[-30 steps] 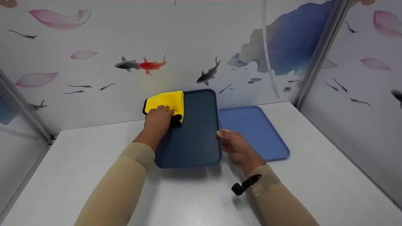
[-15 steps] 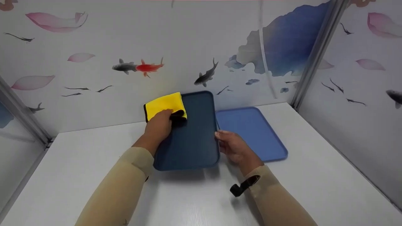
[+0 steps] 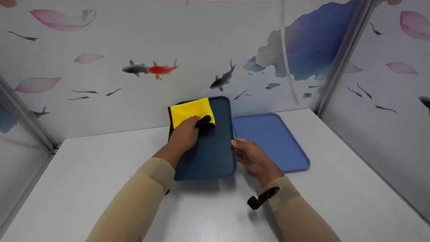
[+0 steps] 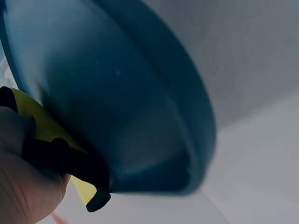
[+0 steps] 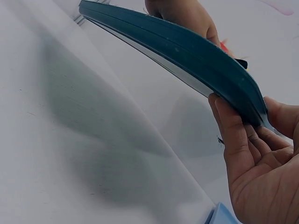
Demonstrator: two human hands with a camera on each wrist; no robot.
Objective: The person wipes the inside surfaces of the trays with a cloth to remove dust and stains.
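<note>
A dark blue tray (image 3: 216,151) is held tilted above the table, its far end near the wall. My right hand (image 3: 253,158) grips its right edge; in the right wrist view the thumb lies on the rim and the fingers (image 5: 233,130) are under it. My left hand (image 3: 184,134) holds a folded yellow cloth (image 3: 191,109) with black edging against the tray's upper left part. Up close in the left wrist view, the cloth's black folded edge (image 4: 70,161) shows beside the hand. Some left fingertips are hidden by the cloth.
A lighter blue tray (image 3: 272,141) lies on the white table (image 3: 100,174) to the right, partly behind the right hand. A wall (image 3: 201,40) printed with fish and petals stands at the back, with side panels left and right.
My left hand has slid the cloth rightward across the tray from its upper left corner. The right hand keeps its grip, and the tray stays about where it was.
</note>
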